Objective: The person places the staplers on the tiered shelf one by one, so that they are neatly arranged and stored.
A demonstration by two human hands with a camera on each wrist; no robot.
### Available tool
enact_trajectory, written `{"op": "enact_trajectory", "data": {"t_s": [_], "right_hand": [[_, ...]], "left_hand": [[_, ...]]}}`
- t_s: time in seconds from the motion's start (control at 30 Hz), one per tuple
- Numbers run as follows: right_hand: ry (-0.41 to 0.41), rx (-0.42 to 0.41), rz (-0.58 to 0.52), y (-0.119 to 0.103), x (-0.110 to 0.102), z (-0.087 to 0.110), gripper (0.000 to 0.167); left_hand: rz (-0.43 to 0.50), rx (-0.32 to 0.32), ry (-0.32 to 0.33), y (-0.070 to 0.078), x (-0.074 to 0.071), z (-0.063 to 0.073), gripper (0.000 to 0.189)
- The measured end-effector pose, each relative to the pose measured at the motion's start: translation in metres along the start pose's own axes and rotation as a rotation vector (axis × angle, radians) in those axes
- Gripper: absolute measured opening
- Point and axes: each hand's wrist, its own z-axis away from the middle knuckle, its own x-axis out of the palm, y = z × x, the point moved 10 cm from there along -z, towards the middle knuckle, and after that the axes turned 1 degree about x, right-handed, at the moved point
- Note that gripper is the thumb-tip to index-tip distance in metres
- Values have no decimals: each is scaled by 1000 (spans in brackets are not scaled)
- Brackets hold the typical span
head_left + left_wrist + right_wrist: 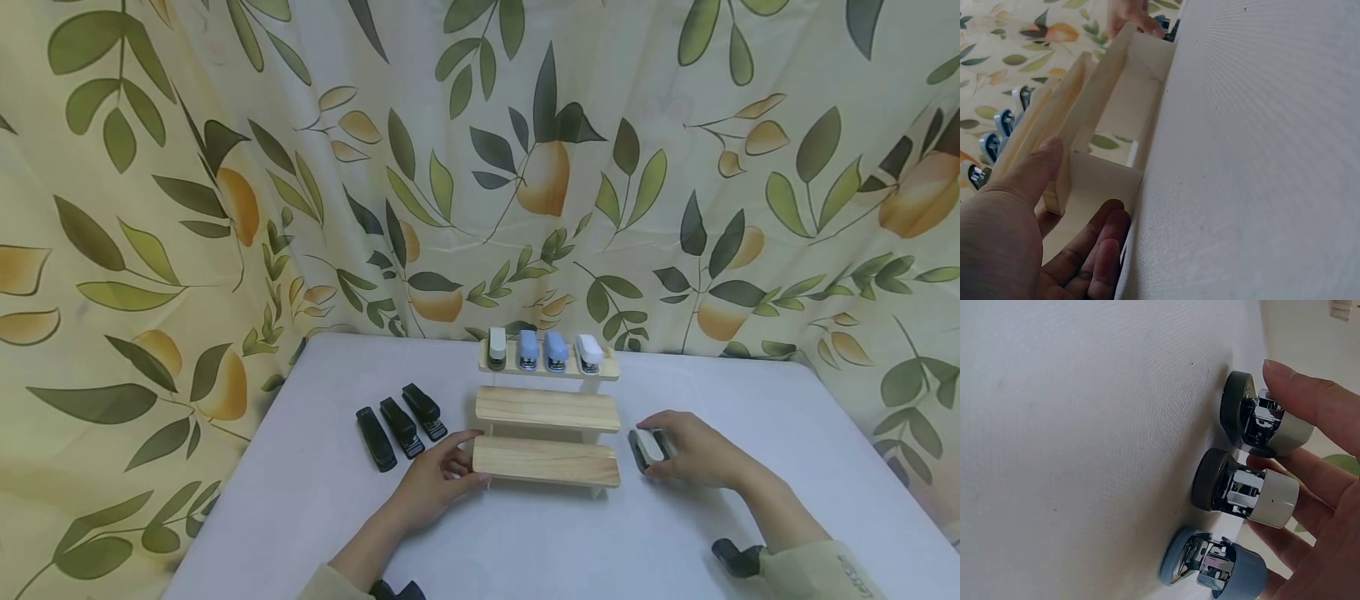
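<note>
My left hand [442, 479] grips the left end of a tiered wooden rack [546, 461] at its lowest shelf. Close up in the left wrist view, the thumb lies along the board end and the other fingers are near the clear side support [1107, 178]. To the right of the rack, my right hand [693, 450] holds a white-topped stapler [649, 447] with a dark base, thumb on one side and fingers on the other. Beside it in the right wrist view stand a second white-topped stapler [1275, 499] and a blue stapler [1244, 575], close to the fingers.
A row of small staplers, white and blue [556, 350], stands on the rack's top shelf [611, 367]. Several black staplers [401, 427] lie left of the rack on the white-covered table [315, 517]. A leaf-patterned curtain [480, 167] hangs behind.
</note>
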Motion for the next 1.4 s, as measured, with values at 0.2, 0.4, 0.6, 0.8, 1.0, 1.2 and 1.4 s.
{"op": "enact_trajectory", "data": {"t_s": [0.2,0.4,0.6,0.8,1.0,1.2,1.4], "right_hand": [[9,26,-7,2,1,1,75],[25,30,-24,1,0,3,75],[43,15,-27,2,1,5,74],[62,18,-20,2,-2,7,76],[72,33,-20,1,-5,10,75],[100,33,-47,-4,-9,15,73],[135,36,-61,-10,-15,19,75]], "left_hand": [[-8,11,-1,1,0,-1,64],[-10,13,1,1,0,0,64],[-10,13,-1,0,1,0,64],[-17,22,2,2,1,1,63],[-14,25,2,3,0,1,62],[-9,27,3,2,0,0,63],[-8,28,4,3,0,0,63]]}}
